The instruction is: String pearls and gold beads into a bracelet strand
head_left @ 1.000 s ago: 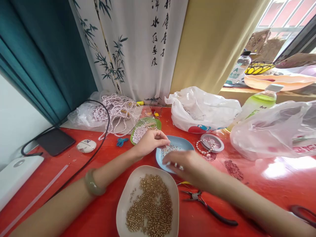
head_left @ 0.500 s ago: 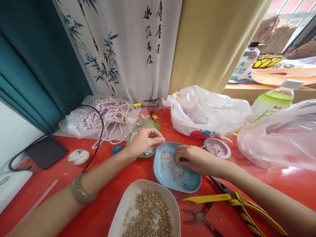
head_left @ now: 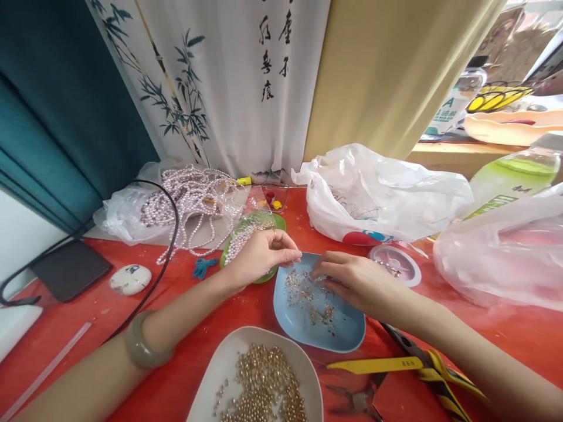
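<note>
Left hand (head_left: pixel 259 255) pinched shut above the blue dish's (head_left: pixel 347 331) far-left rim (what it pinches: cannot tell). Right hand (head_left: pixel 356 281), fingers loosely spread, touching small glinting metal findings (head_left: pixel 308 293) scattered in that smooth, rounded-square dish, mid-table.

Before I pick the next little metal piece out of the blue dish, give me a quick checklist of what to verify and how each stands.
1. Blue dish flat on the red table: ok.
2. Small metal pieces within reach in the dish: ok.
3. Right hand over the dish, fingertips at the pieces: ok.
4. Left hand pinched at the dish's rim; whether it holds a thread or piece: cannot tell.
5. White dish of gold beads clear of both forearms: ok.
6. Yellow-handled pliers clear of the right forearm: not ok, they lie partly under it.
</note>
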`<state>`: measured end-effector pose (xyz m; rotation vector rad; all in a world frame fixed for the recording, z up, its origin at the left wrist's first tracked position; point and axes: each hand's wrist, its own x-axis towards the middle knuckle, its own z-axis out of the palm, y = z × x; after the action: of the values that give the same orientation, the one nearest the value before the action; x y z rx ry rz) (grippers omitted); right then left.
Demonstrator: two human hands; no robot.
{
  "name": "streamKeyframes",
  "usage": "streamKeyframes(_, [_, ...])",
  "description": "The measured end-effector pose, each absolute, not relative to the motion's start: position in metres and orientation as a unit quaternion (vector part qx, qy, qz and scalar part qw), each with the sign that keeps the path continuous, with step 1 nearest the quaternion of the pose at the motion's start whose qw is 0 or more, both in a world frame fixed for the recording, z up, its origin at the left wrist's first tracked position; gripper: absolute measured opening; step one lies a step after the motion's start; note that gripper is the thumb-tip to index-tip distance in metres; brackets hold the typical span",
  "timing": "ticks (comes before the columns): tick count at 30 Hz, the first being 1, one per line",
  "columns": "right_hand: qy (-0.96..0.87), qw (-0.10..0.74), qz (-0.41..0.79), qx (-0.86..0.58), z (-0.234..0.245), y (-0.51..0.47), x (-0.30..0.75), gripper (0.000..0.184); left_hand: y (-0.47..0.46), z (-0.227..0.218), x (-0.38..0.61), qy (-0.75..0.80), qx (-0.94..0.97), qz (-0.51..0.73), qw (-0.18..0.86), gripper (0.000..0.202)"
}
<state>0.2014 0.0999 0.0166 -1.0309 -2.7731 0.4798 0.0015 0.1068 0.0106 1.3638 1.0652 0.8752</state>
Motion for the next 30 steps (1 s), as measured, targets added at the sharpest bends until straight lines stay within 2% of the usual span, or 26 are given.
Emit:
streamKeyframes(9, [-0.928,0.024,0.183,-0.323,0.009,0.098,0.186,0.012,0.102,0.011,0.001,0.462,0.569,0.369,0.571,0.015])
streamKeyframes(15, [-0.914,0.085,0.190,-0.349,0.010,0.103,0.195,0.014,0.104,0.009,0.001,0.460,0.577,0.361,0.571,0.014])
streamKeyframes(20, [-0.918,0.087,0.148,-0.358,0.014,0.102,0.207,0.020,0.105,0.005,0.000,0.463,0.577,0.352,0.574,0.014])
streamKeyframes(30, [-0.946,-0.050,0.108,-0.302,0.022,0.079,0.205,0.016,0.105,0.002,0.001,0.466,0.594,0.342,0.560,0.012])
